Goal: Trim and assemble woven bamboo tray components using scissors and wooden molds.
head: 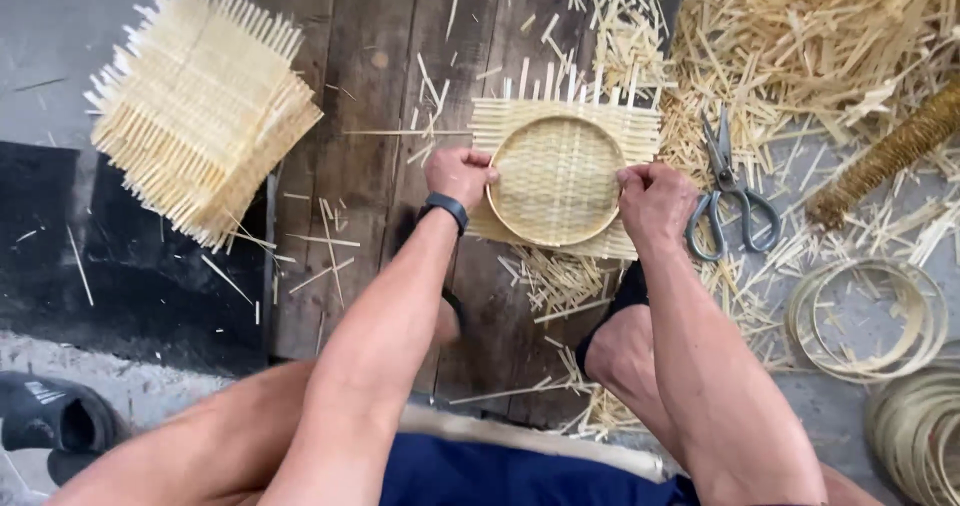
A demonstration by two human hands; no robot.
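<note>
Knees (pixel 330 436) nearest us | left hand (pixel 458 174) grip pinching hoop (pixel 556 180) | right hand (pixel 652 202) grip pinching hoop over mat (pixel 640 126) | scissors (pixel 730 191) beside.

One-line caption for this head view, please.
Both hands, left hand and right hand, press a round bamboo hoop onto a square woven mat.

No packages, labels, signs or screens visible.

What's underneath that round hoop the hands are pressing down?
A square woven bamboo mat lies under the round hoop, on the wooden board. Whatever sits beneath the mat is covered.
</note>
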